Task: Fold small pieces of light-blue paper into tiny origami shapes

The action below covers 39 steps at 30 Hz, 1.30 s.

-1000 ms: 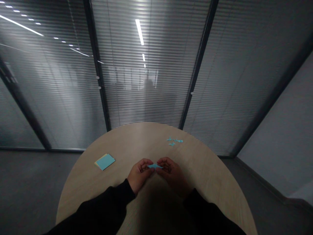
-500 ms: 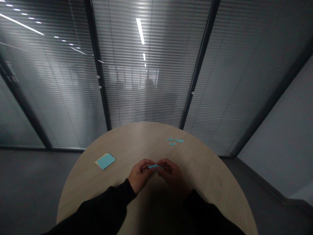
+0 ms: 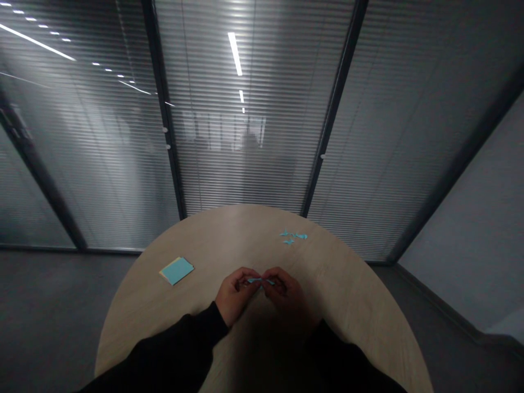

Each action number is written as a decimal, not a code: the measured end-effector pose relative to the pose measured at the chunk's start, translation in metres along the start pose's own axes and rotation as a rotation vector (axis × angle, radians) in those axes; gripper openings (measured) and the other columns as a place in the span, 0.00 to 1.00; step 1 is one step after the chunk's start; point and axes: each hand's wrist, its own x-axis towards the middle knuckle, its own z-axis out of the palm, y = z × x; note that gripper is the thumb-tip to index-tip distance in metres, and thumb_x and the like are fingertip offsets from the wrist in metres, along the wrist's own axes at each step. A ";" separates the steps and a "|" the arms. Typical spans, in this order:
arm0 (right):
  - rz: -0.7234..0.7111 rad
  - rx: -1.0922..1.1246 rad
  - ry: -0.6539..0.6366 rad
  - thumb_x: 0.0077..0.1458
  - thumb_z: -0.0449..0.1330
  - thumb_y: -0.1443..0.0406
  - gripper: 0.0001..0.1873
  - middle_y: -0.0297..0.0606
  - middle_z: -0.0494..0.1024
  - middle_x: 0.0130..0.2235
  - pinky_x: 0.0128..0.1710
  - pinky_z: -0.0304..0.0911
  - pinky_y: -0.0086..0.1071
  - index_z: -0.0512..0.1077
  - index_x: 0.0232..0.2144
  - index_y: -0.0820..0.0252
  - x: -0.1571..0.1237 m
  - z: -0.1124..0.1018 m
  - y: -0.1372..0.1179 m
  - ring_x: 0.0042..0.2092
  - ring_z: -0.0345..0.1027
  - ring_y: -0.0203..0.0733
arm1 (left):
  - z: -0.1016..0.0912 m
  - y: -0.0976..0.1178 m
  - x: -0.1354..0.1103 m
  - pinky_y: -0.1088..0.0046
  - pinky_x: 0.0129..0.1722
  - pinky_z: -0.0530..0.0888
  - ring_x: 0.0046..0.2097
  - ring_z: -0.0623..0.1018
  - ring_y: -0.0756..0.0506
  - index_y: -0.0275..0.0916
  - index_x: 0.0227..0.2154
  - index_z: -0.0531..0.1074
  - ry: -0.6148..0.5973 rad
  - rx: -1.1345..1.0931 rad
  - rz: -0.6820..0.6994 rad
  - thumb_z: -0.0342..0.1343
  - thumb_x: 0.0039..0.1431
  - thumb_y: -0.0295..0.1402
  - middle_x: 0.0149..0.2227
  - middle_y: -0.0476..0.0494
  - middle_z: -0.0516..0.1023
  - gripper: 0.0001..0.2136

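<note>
Between my fingertips is a small piece of folded blue paper (image 3: 254, 280), mostly covered by the fingers. My left hand (image 3: 235, 295) pinches its left part with thumb and forefinger. From the other side my right hand (image 3: 286, 295) pinches it too, and the two hands meet at the paper's middle. Beyond them, to the right, lie several small folded blue paper figures (image 3: 289, 241) with pointed ends. On the left of the table rests a stack of square paper (image 3: 177, 271), blue on top with a yellow edge showing beneath.
The round wooden table (image 3: 347, 305) has its curved far edge close to a glass partition (image 3: 245, 180) with blinds. Dark frame posts divide the glass. A plain wall (image 3: 470, 234) stands on the right.
My fingertips have closed in over the paper's middle, so less of it shows there. The paper stack and the folded figures stay where they were.
</note>
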 end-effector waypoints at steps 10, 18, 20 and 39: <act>0.010 0.012 0.003 0.53 0.61 0.59 0.08 0.33 0.73 0.29 0.26 0.61 0.27 0.71 0.33 0.57 0.000 0.002 -0.007 0.28 0.66 0.36 | 0.001 -0.004 -0.001 0.75 0.27 0.63 0.26 0.68 0.51 0.37 0.31 0.74 0.031 0.022 0.006 0.67 0.49 0.44 0.25 0.49 0.74 0.15; 0.043 0.058 -0.004 0.53 0.61 0.59 0.08 0.32 0.74 0.28 0.28 0.63 0.28 0.70 0.32 0.57 -0.001 0.004 -0.008 0.28 0.68 0.37 | 0.001 -0.001 -0.002 0.76 0.27 0.63 0.25 0.69 0.51 0.37 0.31 0.72 -0.016 -0.032 -0.055 0.67 0.48 0.45 0.23 0.51 0.73 0.16; 0.033 0.053 -0.018 0.54 0.60 0.59 0.08 0.33 0.74 0.29 0.29 0.64 0.29 0.70 0.33 0.57 -0.001 0.004 -0.007 0.28 0.69 0.37 | 0.002 0.000 -0.002 0.75 0.27 0.64 0.26 0.69 0.51 0.37 0.30 0.71 -0.025 -0.043 -0.047 0.67 0.48 0.45 0.24 0.50 0.74 0.16; 0.142 0.245 -0.025 0.52 0.64 0.54 0.14 0.34 0.77 0.30 0.36 0.72 0.36 0.72 0.34 0.58 -0.001 0.002 -0.016 0.32 0.75 0.42 | 0.002 0.005 -0.002 0.73 0.32 0.69 0.29 0.74 0.50 0.36 0.31 0.75 -0.024 -0.106 -0.077 0.69 0.46 0.45 0.26 0.48 0.76 0.17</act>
